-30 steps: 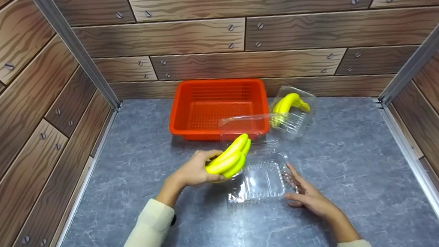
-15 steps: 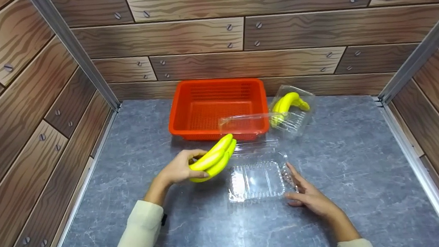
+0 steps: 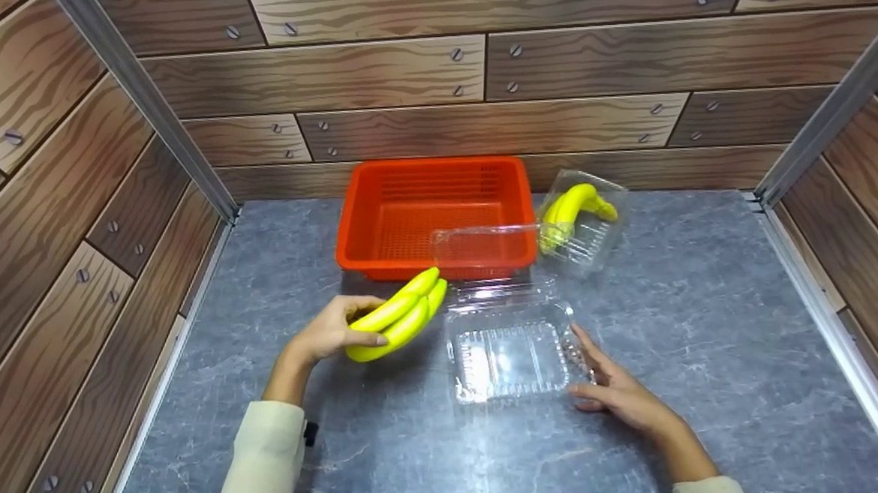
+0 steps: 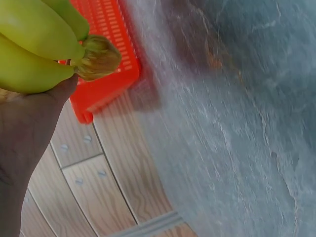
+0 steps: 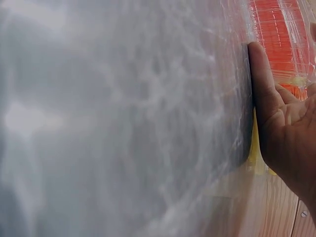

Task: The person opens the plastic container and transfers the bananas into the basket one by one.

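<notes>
- where's the banana bunch [image 3: 406, 323]?
- gripped by the left hand [image 3: 331, 327], well apart from the table's [image 3: 391, 439] back edge
- and the right hand [image 3: 623, 394]?
- fingers loosely spread, touching the clear container [image 3: 519, 363] (lid [image 3: 495, 253] folded back)

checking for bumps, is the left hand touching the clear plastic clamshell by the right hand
Apart: the head view shows gray tabletop between the left hand and that clear plastic clamshell.

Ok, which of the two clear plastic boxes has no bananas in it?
The nearer box, in front of the red basket, with the right hand at its side. The farther box, beside the basket, holds a yellow bunch.
</notes>
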Action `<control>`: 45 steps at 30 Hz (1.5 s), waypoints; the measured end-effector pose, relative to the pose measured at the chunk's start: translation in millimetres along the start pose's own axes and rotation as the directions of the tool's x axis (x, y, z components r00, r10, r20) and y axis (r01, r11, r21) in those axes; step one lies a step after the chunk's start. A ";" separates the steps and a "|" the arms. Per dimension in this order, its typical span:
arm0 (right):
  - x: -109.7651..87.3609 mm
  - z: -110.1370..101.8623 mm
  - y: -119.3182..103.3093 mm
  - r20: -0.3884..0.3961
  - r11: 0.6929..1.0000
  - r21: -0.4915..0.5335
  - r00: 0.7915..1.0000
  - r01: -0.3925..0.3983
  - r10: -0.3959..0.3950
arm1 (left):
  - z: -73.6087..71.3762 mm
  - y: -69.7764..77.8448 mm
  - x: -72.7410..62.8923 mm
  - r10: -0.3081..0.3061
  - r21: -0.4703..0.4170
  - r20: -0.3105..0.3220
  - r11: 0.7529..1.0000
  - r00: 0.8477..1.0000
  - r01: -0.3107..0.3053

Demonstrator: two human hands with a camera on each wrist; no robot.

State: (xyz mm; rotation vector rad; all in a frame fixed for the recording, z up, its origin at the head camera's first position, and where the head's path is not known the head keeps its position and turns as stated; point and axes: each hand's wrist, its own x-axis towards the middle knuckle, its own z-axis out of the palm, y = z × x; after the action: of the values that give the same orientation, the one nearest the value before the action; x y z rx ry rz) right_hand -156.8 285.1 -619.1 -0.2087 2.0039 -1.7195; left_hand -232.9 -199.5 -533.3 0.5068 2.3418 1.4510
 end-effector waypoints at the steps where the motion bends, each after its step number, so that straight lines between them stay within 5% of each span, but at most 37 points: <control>1: -0.1 -0.1 0.1 -0.001 1.000 0.001 1.000 0.001 -0.001 | -1.7 -0.7 -0.7 -0.005 -0.013 -0.004 1.000 1.000 0.005; 8: 0.0 -0.6 1.1 0.008 1.000 0.024 1.000 0.007 -0.007 | -10.5 0.0 -1.6 -0.002 -0.100 -0.068 0.995 0.998 -0.005; 16: 0.6 0.5 0.7 0.002 1.000 0.021 1.000 0.004 -0.004 | -13.3 15.1 8.4 0.002 -0.077 -0.198 0.997 0.980 -0.017; 26: -0.3 1.1 0.3 -0.007 1.000 0.020 1.000 0.001 0.000 | -8.2 36.6 32.5 0.019 -0.123 -0.425 0.989 0.905 -0.078; 36: -0.2 0.0 -0.1 0.010 1.000 0.010 1.000 0.002 -0.002 | -7.0 47.2 57.5 0.060 -0.028 -0.468 0.996 0.882 -0.082; 45: -1.4 0.4 0.1 -0.004 1.000 0.008 1.000 -0.006 0.006 | -4.9 44.0 81.3 0.079 0.015 -0.578 0.996 0.812 -0.086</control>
State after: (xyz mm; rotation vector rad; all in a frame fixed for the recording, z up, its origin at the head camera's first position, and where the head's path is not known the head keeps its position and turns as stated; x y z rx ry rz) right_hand -155.4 285.4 -618.8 -0.1962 1.9981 -1.7259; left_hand -301.4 -147.1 -499.4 0.1678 2.7897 1.8682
